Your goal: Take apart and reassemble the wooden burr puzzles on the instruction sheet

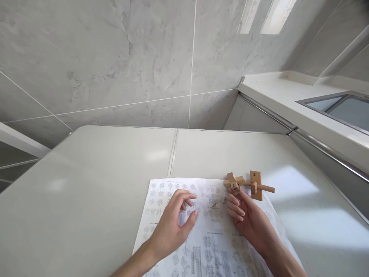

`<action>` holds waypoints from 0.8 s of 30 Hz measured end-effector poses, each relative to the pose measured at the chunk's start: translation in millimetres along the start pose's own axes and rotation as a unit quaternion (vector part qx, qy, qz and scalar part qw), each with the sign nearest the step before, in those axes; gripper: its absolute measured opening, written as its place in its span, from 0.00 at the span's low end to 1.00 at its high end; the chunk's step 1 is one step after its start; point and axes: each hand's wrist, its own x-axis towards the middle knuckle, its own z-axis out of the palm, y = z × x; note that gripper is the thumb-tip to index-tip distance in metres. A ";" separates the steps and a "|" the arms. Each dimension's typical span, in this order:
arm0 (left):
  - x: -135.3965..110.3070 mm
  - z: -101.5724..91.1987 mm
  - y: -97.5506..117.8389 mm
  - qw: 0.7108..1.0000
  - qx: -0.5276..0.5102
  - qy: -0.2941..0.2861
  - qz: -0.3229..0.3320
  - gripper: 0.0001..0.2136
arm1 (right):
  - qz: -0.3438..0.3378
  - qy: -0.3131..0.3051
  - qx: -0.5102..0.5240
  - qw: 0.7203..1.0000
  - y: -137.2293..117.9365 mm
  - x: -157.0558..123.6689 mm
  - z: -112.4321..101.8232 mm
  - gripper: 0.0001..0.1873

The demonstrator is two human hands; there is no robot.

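Taking the middle of the view as the clock's centre, the grey marbled wall [100,50] fills the 12 o'clock side, the pale table [86,192] spreads across the 6 o'clock half, and a white counter [268,84] runs in at 2 o'clock. On the table at 6 o'clock lies a printed sheet [203,204] of small diagrams. Over it, at 6 o'clock, the left hand [171,225] holds nothing, its fingers loosely curved and the thumb apart from them. At 5 o'clock the right hand [252,219] seems to pinch, between thumb and forefinger, a knot of wooden bars [232,177], the other fingers curled close together. Just beside the knot, at 4 o'clock, is a flat wooden block [255,178] marked 2, with a wooden rod [268,188] reaching to its right; whether the block and knot are joined, I cannot tell. The step in hand looks like handling the knot one-handed above the diagrams; any two-handed move would call for the left thumb and fingers to meet the wood while the right pinch stays steady.
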 end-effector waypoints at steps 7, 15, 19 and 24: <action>0.1 -1.0 -2.7 1.000 0.004 0.004 -0.004 0.11 | 0.012 0.007 -0.075 0.997 5.9 -5.7 4.9 0.18; 8.1 -9.3 -1.6 1.000 0.002 0.010 -0.022 0.10 | -0.033 -0.077 -0.324 0.942 17.8 -23.0 15.7 0.22; 11.0 -10.5 -2.6 0.998 -0.008 -0.021 -0.059 0.12 | -0.060 -0.088 -0.401 0.910 20.8 -24.5 17.2 0.24; 11.5 -8.8 -3.1 0.998 -0.004 -0.035 -0.055 0.12 | -0.093 -0.101 -0.448 0.883 28.8 -23.4 13.9 0.25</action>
